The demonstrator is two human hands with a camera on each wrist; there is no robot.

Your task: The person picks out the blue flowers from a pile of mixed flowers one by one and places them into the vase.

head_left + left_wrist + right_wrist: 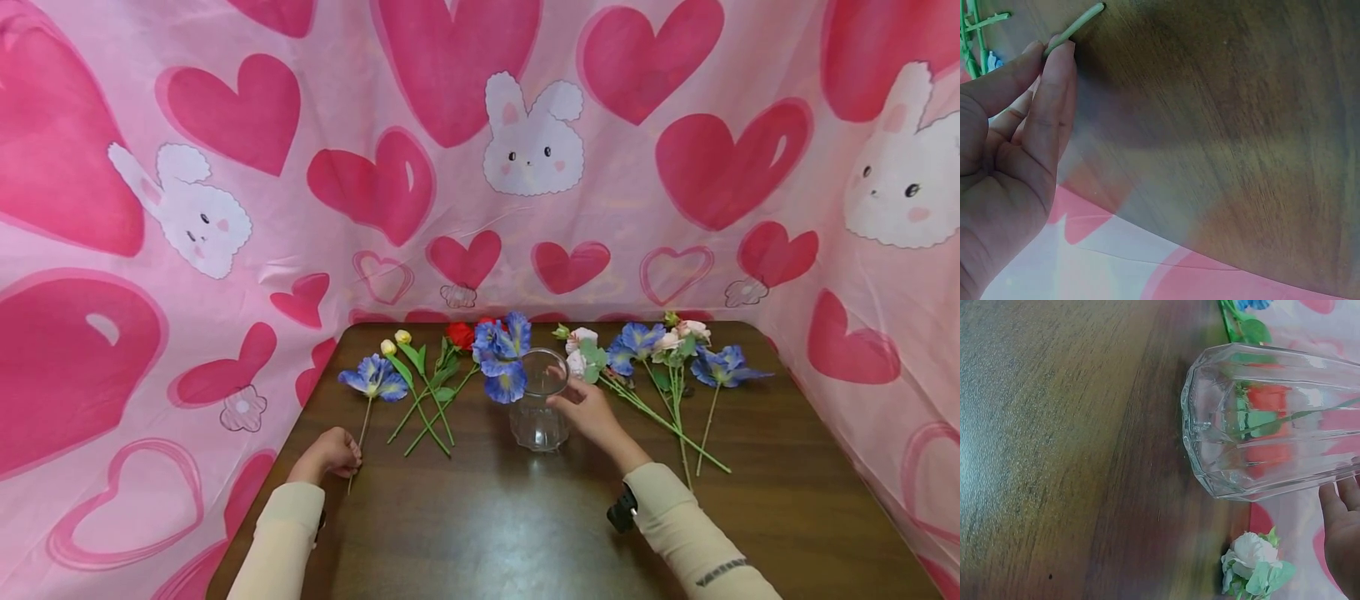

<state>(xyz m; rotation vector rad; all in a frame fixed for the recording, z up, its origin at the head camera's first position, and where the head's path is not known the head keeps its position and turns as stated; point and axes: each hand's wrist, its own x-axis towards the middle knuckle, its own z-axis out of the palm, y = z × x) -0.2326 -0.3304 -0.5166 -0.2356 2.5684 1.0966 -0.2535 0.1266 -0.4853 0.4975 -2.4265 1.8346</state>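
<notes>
On the left of the table, my left hand (pixel 336 452) pinches the lower stem of a blue iris (pixel 372 379) between thumb and fingertips. The cut end of that stem (pixel 1075 28) pokes out past the fingertips in the left wrist view. A clear glass vase (pixel 538 425) stands upright near the middle, and my right hand (pixel 592 412) holds it by the right side just below the rim, thumb in front and fingers behind. Another blue iris (pixel 502 358) leans over the vase's left rim, its green stem (pixel 1300 415) showing through the glass in the right wrist view.
Two yellow tulips (pixel 396 342) and red flowers (pixel 461 335) lie between the left hand and the vase. To the right lie pale pink roses (pixel 581 342) and more blue irises (pixel 722 367) with long stems. A heart-printed cloth (pixel 465 200) hangs behind the table.
</notes>
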